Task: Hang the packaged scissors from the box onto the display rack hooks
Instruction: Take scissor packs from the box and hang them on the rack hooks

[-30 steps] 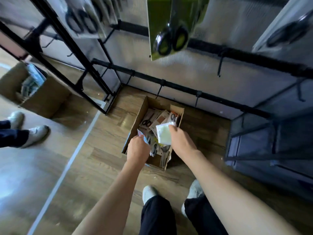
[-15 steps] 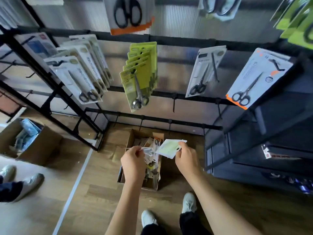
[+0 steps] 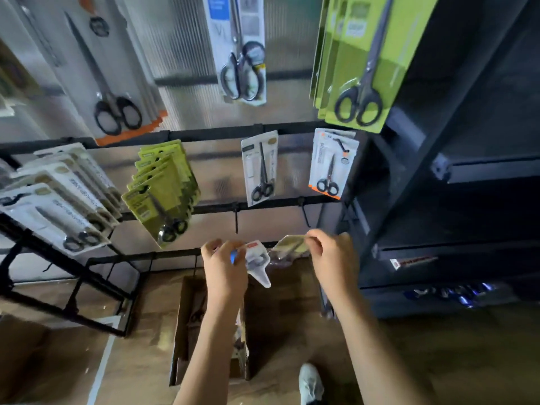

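Observation:
My left hand grips a white scissors package with a blue and red spot, held above the cardboard box on the floor. My right hand pinches a pale flat package by its top edge, just below the lower rail of the display rack. Two bare hooks, one hook at the middle and another hook to its right, stick out of that rail right above my hands. The box's contents are mostly hidden by my left forearm.
Green scissors packs, white packs and single packs hang on the rack. Larger packs hang higher up. A dark shelf unit stands at the right. My shoe is beside the box.
Both hands have risen from the box with their packages toward the lower rail. My view has tilted up, so the rack fills the frame and the box sits lower.

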Demonstrator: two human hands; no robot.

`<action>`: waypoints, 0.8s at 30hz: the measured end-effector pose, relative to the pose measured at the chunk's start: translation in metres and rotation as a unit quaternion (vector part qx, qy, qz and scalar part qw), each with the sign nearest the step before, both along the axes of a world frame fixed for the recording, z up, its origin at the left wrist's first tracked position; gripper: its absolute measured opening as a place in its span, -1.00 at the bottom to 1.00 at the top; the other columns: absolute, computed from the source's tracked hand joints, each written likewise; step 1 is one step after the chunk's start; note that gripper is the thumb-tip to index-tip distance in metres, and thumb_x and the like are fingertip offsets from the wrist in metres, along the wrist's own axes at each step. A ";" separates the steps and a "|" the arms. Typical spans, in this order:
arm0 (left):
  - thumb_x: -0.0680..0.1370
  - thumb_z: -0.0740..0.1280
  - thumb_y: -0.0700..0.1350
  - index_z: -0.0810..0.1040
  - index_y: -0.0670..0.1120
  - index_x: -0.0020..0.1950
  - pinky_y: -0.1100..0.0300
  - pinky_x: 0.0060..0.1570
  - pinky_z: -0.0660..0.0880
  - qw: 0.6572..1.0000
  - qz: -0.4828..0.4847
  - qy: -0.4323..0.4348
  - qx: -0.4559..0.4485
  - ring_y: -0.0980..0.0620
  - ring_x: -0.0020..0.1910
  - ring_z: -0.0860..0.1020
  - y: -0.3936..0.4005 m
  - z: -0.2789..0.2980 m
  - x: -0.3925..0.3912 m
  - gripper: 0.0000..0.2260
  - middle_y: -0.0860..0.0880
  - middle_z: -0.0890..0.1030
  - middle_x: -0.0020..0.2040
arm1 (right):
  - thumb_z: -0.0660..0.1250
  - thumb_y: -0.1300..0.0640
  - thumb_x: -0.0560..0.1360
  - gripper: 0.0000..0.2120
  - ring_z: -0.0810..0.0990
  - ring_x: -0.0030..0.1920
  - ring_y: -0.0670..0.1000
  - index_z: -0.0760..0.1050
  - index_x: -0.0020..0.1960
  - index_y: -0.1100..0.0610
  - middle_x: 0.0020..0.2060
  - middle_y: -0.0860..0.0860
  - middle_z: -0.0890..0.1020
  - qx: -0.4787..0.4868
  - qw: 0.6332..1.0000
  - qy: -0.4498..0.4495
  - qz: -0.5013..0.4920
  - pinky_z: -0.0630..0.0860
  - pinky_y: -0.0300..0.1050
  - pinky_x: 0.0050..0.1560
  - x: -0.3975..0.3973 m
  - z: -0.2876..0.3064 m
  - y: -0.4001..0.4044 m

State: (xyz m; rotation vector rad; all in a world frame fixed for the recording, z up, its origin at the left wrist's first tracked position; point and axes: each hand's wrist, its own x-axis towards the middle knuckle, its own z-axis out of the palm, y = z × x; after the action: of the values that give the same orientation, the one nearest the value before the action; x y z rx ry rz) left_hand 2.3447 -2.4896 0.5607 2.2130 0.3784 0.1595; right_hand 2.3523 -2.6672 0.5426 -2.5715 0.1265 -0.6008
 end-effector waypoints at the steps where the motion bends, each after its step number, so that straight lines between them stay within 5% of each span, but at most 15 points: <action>1: 0.54 0.28 -0.28 0.62 -0.18 0.09 0.34 0.04 0.29 1.000 -0.018 -0.011 0.005 -0.11 0.15 0.44 -0.003 0.006 0.004 -0.82 -0.17 0.42 0.22 | 0.46 0.21 0.40 -0.93 0.46 -0.30 0.20 0.63 -0.14 0.07 -0.39 0.10 0.51 -0.005 1.000 -0.002 -0.006 0.32 -0.11 -0.38 0.004 0.002 -0.008; 5: 0.55 0.26 -0.28 0.63 -0.15 0.06 0.32 -0.18 0.28 0.997 -0.059 -0.043 0.031 0.01 -0.11 0.50 -0.015 0.023 0.016 -0.81 -0.12 0.63 -0.02 | 0.53 0.11 0.32 -0.89 0.49 -0.22 0.22 0.65 -0.17 0.07 -0.27 0.14 0.47 0.002 1.000 -0.004 -0.017 0.41 -0.04 -0.25 0.020 0.014 -0.025; 10: 0.53 0.30 -0.29 0.63 -0.17 0.06 0.29 -0.17 0.33 0.995 -0.062 -0.069 0.022 0.03 -0.13 0.50 -0.023 0.040 0.022 -0.83 -0.11 0.63 -0.07 | 0.39 0.16 0.49 -0.88 0.57 -0.11 0.15 0.60 -0.06 0.22 -0.12 0.12 0.59 0.053 0.996 0.004 0.067 0.35 -0.13 -0.21 0.029 0.036 -0.032; 16: 0.48 0.37 -0.29 0.65 -0.16 0.00 0.34 -0.16 0.36 0.997 -0.050 -0.062 0.023 0.06 -0.16 0.52 -0.006 0.048 0.022 -0.87 -0.07 0.64 -0.09 | 0.34 0.07 0.52 -0.83 0.57 -0.26 0.13 0.56 -0.04 0.19 -0.28 0.12 0.63 0.064 0.992 0.014 0.103 0.38 -0.06 -0.30 0.036 0.047 -0.013; 24: 0.47 0.36 -0.31 0.65 -0.11 0.09 0.40 -0.25 0.34 0.995 -0.005 -0.101 0.021 0.06 -0.15 0.52 0.019 0.080 0.027 -0.76 -0.04 0.62 -0.12 | 0.36 0.07 0.52 -0.82 0.38 -0.47 -0.14 0.55 -0.05 0.20 -0.35 0.00 0.56 0.101 0.983 -0.017 0.155 0.32 -0.33 -0.49 0.054 0.090 0.011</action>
State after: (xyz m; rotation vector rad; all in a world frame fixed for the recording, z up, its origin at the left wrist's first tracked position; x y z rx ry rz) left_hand 2.3713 -2.4702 0.6406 2.2142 0.2535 0.3850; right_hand 2.4065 -2.6560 0.6326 -2.3187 -0.2105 -0.4860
